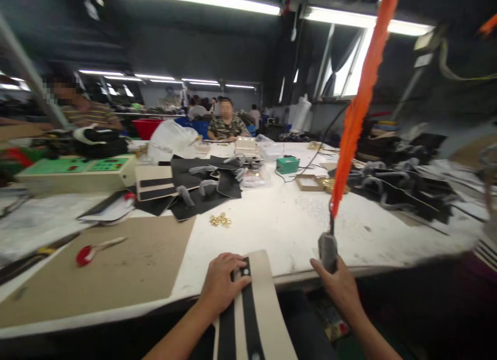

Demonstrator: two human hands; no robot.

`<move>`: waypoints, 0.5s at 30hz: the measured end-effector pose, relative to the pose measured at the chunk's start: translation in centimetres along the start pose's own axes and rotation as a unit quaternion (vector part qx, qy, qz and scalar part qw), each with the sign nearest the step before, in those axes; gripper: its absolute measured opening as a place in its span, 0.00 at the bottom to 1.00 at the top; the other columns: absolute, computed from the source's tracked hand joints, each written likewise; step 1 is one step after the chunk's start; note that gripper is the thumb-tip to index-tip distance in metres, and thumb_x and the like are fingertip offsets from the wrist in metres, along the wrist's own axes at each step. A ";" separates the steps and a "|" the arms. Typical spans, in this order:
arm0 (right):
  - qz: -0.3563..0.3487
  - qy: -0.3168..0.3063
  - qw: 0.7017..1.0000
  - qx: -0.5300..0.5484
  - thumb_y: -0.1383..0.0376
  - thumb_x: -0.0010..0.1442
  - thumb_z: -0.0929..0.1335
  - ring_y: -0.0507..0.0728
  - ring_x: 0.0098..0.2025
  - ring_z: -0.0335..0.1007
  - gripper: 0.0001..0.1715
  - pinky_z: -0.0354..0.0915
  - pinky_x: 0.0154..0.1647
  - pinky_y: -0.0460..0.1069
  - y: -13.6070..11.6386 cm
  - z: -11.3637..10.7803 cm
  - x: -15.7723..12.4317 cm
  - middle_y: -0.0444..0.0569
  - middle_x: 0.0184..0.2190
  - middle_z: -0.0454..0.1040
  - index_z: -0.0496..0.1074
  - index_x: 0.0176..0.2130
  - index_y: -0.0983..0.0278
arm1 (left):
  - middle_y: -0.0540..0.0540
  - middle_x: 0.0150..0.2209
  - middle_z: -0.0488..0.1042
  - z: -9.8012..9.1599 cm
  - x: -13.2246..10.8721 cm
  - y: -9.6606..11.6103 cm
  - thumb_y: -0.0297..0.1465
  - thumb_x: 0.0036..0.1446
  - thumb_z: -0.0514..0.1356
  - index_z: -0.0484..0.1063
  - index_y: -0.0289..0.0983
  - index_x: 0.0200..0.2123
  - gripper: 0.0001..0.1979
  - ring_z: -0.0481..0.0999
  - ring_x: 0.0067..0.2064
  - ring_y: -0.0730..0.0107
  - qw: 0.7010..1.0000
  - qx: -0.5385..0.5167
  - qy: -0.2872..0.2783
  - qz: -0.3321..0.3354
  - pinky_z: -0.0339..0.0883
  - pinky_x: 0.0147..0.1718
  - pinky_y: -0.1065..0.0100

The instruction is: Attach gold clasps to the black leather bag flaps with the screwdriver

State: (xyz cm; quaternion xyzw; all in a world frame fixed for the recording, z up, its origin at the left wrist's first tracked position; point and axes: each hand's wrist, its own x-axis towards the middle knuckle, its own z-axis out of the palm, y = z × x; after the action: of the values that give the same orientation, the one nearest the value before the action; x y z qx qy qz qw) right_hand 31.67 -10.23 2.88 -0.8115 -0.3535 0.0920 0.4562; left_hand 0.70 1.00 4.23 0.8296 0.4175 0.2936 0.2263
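My left hand [222, 282] lies on a cream strap with black stripes [254, 308] at the near table edge, fingers curled over its top end. The strap hangs off the table towards me. My right hand [337, 287] is closed round a grey handheld tool [328, 250] that hangs from above on an orange coiled sleeve [359, 101]. The tool stands upright just right of the strap, near the table edge.
A brown cardboard sheet [116, 267] with a red-handled tool [91, 252] lies at left. Small brass fittings [220, 220], black cut pieces [202, 189], a green box [287, 165] and a control unit [73, 173] sit on the white table [295, 220]. Black parts [404, 186] are piled at right. Seated people are across the table.
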 end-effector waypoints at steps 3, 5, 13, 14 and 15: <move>0.030 -0.018 0.999 0.014 0.45 0.55 0.75 0.72 0.46 0.80 0.29 0.72 0.52 0.61 1.4 -1.8 0.7 0.56 0.39 0.83 0.80 0.43 0.66 | 0.49 0.51 0.83 0.4 0.5 -0.6 0.33 0.54 0.72 0.82 0.45 0.42 0.11 0.77 0.56 0.53 0.999 0.023 -0.016 0.022 0.67 0.59 0.48; 0.036 -0.018 0.999 0.029 0.42 0.53 0.74 0.74 0.48 0.79 0.32 0.70 0.54 0.62 1.1 -1.6 0.9 0.58 0.38 0.83 0.81 0.42 0.66 | 0.49 0.52 0.83 0.4 0.1 -0.3 0.33 0.55 0.72 0.82 0.45 0.43 0.12 0.77 0.56 0.54 0.999 0.036 -0.019 0.025 0.67 0.59 0.49; 0.035 -0.102 0.950 0.292 0.47 0.54 0.79 0.65 0.39 0.81 0.26 0.74 0.43 0.55 -5.4 -0.8 -2.1 0.51 0.33 0.82 0.77 0.41 0.64 | 0.50 0.53 0.82 0.5 -0.1 0.0 0.33 0.54 0.73 0.82 0.45 0.44 0.13 0.76 0.57 0.55 0.999 0.038 -0.023 0.007 0.64 0.59 0.50; 0.015 -0.114 0.935 0.337 0.48 0.56 0.79 0.61 0.36 0.80 0.24 0.74 0.39 0.53 -6.8 -0.2 -2.5 0.49 0.32 0.81 0.76 0.41 0.63 | 0.50 0.53 0.82 0.6 -0.1 -0.1 0.34 0.55 0.73 0.82 0.45 0.44 0.13 0.76 0.57 0.55 0.999 0.037 -0.022 0.009 0.64 0.59 0.50; -0.002 -0.127 0.917 0.377 0.49 0.58 0.78 0.58 0.32 0.77 0.22 0.73 0.35 0.51 -8.2 0.6 -2.9 0.47 0.31 0.80 0.75 0.41 0.62 | 0.50 0.53 0.82 0.7 -0.1 -0.2 0.34 0.55 0.73 0.82 0.45 0.44 0.13 0.75 0.57 0.55 0.999 0.037 -0.020 0.011 0.64 0.59 0.50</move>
State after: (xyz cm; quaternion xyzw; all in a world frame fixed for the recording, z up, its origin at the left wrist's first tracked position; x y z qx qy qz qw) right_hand 25.22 -8.97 8.65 -0.5600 -0.3489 0.3198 0.6799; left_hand 1.01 0.93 3.61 0.8477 0.4140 0.2640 0.2007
